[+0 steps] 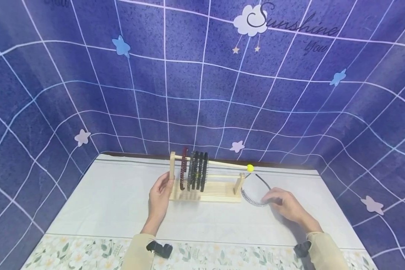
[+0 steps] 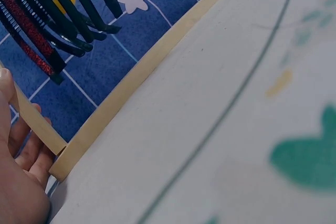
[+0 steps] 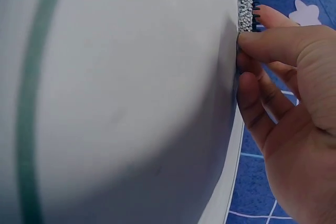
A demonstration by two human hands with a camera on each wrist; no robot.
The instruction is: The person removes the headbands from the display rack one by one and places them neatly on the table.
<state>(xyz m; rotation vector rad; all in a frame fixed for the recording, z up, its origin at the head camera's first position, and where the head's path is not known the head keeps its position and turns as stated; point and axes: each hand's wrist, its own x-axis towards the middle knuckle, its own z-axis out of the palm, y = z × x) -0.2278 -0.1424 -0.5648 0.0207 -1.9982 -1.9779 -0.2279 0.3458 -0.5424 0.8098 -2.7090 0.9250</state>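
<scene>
My left hand [image 1: 159, 197] grips the left upright [image 1: 171, 168] of a wooden headband stand [image 1: 219, 198]. In the left wrist view the thumb lies on one side of the post, with the fingers behind it. A dark red glittery headband [image 1: 183, 170] and several black toothed headbands [image 1: 198, 172] hang on the stand's upper rod. That rod slants away from the right post and ends in a yellow ball [image 1: 250, 168]. To the right, my right hand [image 1: 287, 204] pinches a silver glittery headband [image 3: 245, 3] with dark teeth, beside the stand's right end.
The stand is on a white tablecloth [image 1: 104, 210] with a floral front border [image 1: 189, 251]. A blue curtain [image 1: 189, 82] with white grid lines and stars rises behind the table and along both sides. A lower rod [image 1: 222, 176] runs to the stand's right post.
</scene>
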